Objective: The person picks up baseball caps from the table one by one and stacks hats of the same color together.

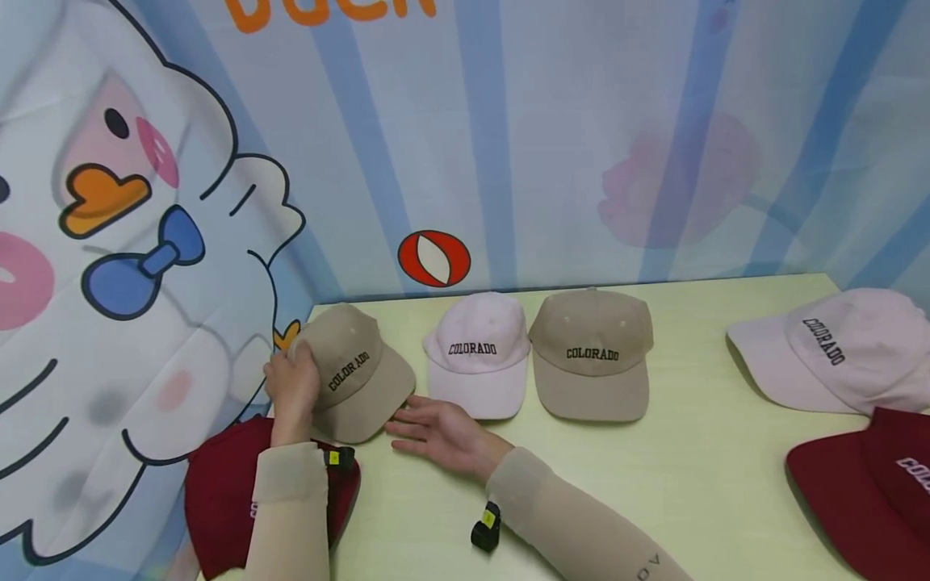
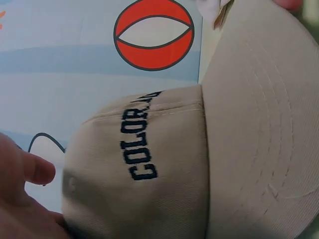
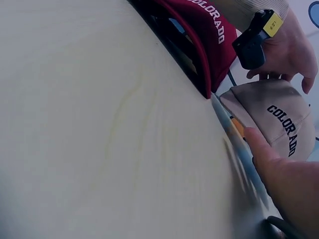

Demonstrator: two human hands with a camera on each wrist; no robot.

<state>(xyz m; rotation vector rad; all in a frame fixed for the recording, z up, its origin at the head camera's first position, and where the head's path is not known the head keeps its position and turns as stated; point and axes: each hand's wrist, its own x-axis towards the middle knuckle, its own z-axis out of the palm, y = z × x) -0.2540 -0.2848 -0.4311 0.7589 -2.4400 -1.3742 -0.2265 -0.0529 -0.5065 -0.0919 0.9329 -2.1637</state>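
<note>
A tan baseball cap [image 1: 356, 367] lettered COLORADO tilts at the table's far left corner, its brim toward the right front. My left hand [image 1: 293, 387] holds it by the back of the crown; some of those fingers are hidden behind the fabric. In the left wrist view the cap [image 2: 174, 164] fills the middle, with the left thumb [image 2: 37, 169] beside the crown. My right hand [image 1: 446, 438] is palm up with extended fingers at the brim's edge; contact there is hard to tell. The right wrist view shows the cap [image 3: 279, 112] beyond the right thumb.
To the right stand a pale pink cap [image 1: 475, 355] and another tan cap [image 1: 592, 355], side by side. A dark red cap [image 1: 225, 484] lies under my left forearm. At the right edge are another pink cap [image 1: 843, 351] and red cap [image 1: 865, 492]. A printed backdrop [image 1: 552, 145] rises behind the table.
</note>
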